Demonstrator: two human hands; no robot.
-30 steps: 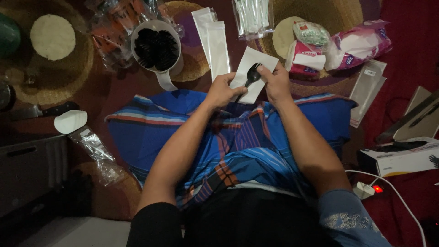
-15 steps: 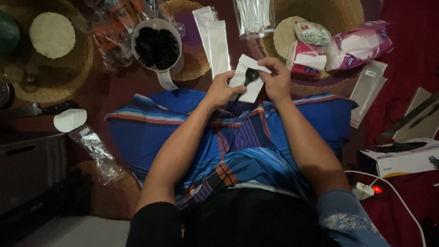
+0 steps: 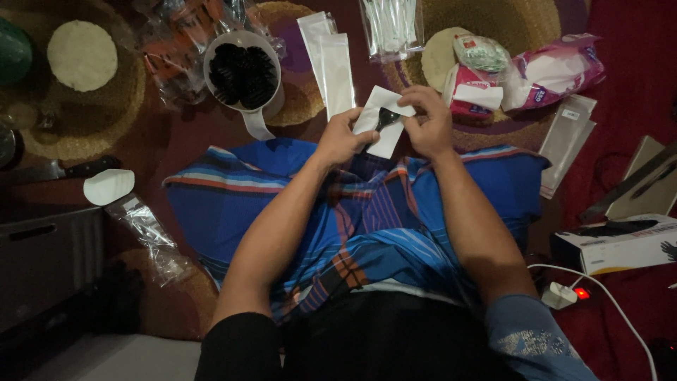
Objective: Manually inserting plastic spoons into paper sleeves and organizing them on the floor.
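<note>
Both my hands meet above my lap, over a blue striped cloth [image 3: 395,219]. My left hand [image 3: 342,137] grips the left edge of a white paper napkin [image 3: 381,123] together with the handle of a black plastic spoon [image 3: 386,118]. My right hand [image 3: 427,120] pinches the napkin's upper right corner, just beside the spoon's bowl. The spoon lies on the napkin with its bowl up. Right above the hands lie two long white sleeves [image 3: 331,63].
A white cup [image 3: 243,74] full of black spoons stands upper left. Clear bags [image 3: 391,25], pink tissue packs [image 3: 550,70] and woven mats [image 3: 84,92] surround it. A knife [image 3: 56,169] lies left; a box [image 3: 620,243] and a plug with a red light [image 3: 564,295] lie right.
My hands have drawn slightly closer together on the napkin, and my right fingers have shifted to its upper corner over the spoon. Everything else stays put.
</note>
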